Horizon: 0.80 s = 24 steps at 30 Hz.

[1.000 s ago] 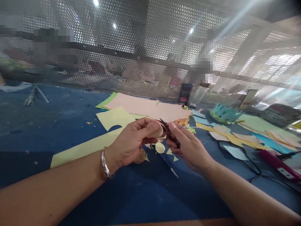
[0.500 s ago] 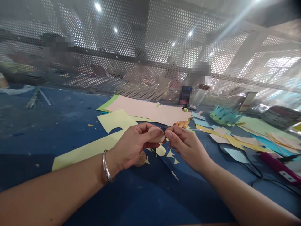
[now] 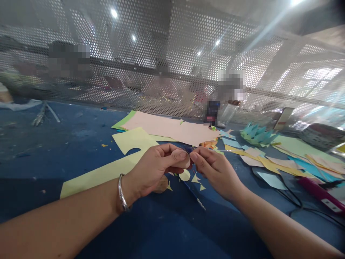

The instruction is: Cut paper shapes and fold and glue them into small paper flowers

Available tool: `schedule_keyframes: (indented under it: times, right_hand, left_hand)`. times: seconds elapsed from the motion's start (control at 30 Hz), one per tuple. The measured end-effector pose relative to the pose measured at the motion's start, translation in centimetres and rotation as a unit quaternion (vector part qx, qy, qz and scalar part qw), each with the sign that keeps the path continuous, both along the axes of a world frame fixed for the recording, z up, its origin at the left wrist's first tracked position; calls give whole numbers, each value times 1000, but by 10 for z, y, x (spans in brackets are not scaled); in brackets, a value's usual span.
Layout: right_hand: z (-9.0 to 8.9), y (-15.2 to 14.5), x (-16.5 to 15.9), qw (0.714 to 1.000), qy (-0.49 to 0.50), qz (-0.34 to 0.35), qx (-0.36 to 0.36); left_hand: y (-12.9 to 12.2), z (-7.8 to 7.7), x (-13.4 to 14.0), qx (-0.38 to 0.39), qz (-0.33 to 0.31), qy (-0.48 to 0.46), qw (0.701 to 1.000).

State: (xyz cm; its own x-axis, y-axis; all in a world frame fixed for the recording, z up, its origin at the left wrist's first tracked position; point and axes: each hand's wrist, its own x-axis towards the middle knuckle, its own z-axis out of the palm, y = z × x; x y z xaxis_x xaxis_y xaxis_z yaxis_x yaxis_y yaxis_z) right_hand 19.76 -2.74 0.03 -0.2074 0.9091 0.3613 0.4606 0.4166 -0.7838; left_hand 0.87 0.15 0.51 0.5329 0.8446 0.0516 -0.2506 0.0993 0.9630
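Beyond the broad blue bench (image 3: 88, 126), I see a grey perforated metal screen (image 3: 121, 82). A long pale pink paper sheet (image 3: 167, 126) lies flat behind my hands, overlapping pale yellow paper (image 3: 132, 140). My left hand (image 3: 155, 167) and right hand (image 3: 218, 167) meet above the bench. Past the right, well apart, sits a spiky turquoise paper piece (image 3: 257, 135). A slim blue stick (image 3: 192, 193) lies below my hands. My left grip pinches a pale round disc (image 3: 184, 162); my right fingertips gather just at its edge, but I cannot tell whether they grasp anything.
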Motion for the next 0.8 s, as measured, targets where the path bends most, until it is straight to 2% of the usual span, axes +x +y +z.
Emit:
schedule_keyframes:
  times: [0.13, 0.27, 0.33, 0.43, 0.5, 0.6, 0.67, 0.8]
  right_hand:
    - [3, 2, 5, 999, -34, -41, 2]
    - [8, 9, 15, 977, -188, -100, 6]
    - [7, 12, 20, 945, -299, -132, -13]
    - [4, 12, 23, 880, -442, -166, -50]
    - [2, 9, 22, 848, -499, -167, -62]
    - [1, 4, 20, 815, -552, -169, -51]
    - [3, 1, 18, 812, -557, -175, -17]
    - [7, -5, 14, 860, -466, -133, 161]
  left_hand:
    - [0, 0, -1, 7, 18, 20, 1000]
    - [4, -2, -2, 10, 56, 41, 998]
    - [6, -4, -2, 11, 70, 40, 997]
    - [10, -8, -2, 10, 75, 42, 996]
    - [11, -10, -2, 4, 76, 46, 996]
    - [10, -10, 0, -13, 71, 47, 996]
    - [8, -9, 0, -28, 66, 45, 996]
    - [6, -7, 2, -41, 59, 28, 997]
